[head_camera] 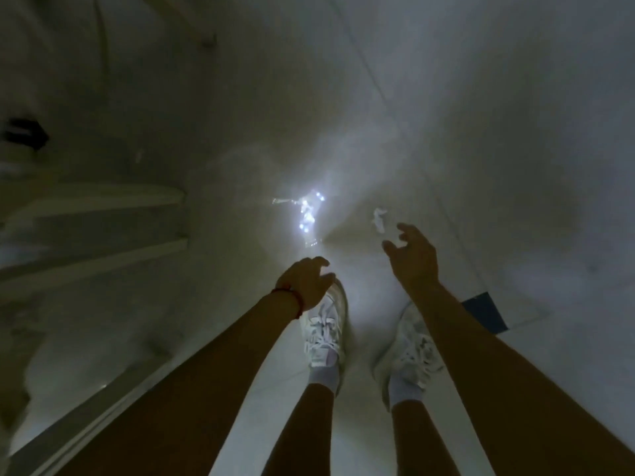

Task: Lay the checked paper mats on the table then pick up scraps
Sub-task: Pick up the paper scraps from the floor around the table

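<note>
A small white paper scrap lies crumpled on the pale glossy floor. My right hand reaches down toward it with fingers spread, its fingertips just short of the scrap and holding nothing. My left hand hangs lower to the left, above my left shoe, fingers loosely curled and empty; a red band circles its wrist. No checked mats or table top show in this dim, hazy view.
My two white shoes stand on the floor below the hands. A bright reflection of lights glares on the floor. White furniture edges run along the left. A dark blue flat piece lies at the right.
</note>
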{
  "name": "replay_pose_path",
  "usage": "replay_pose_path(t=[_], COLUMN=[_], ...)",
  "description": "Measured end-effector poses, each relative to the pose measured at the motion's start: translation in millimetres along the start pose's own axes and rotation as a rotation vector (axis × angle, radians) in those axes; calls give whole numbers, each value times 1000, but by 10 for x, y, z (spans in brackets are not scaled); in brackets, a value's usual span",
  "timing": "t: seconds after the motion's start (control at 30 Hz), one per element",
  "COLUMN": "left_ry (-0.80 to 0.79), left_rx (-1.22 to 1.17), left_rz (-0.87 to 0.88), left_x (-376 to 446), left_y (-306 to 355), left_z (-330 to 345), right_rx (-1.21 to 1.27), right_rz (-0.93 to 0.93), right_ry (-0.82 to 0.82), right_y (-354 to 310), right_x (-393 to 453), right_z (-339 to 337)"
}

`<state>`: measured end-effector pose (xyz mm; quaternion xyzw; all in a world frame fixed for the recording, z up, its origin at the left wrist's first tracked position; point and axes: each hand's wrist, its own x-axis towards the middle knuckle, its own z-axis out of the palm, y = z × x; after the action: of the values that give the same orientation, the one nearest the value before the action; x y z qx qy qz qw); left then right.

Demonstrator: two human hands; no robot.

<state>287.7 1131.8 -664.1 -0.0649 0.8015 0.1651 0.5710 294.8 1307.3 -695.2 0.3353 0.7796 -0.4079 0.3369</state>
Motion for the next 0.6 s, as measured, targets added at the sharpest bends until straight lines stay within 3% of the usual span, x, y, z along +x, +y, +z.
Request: replay_pose_path(t=[0.2, 0.4, 0.5, 0.6], left_ry=[106, 66, 62, 31], left_rx=[-106, -67, -67, -22], left_rz=[-102, -56, -72, -66], left_x=[706, 947, 927, 826], left_y=[-56, -204, -247, -280], left_z=[-18, 45, 73, 64], right_rx=[-377, -756, -723, -461], right_rz=[-238, -459, -436, -300], right_ry=[11, 1, -4, 59], right_y=[137, 295, 492, 654], right_x=[659, 1034, 1078, 978], right_z=[309, 561, 602, 519])
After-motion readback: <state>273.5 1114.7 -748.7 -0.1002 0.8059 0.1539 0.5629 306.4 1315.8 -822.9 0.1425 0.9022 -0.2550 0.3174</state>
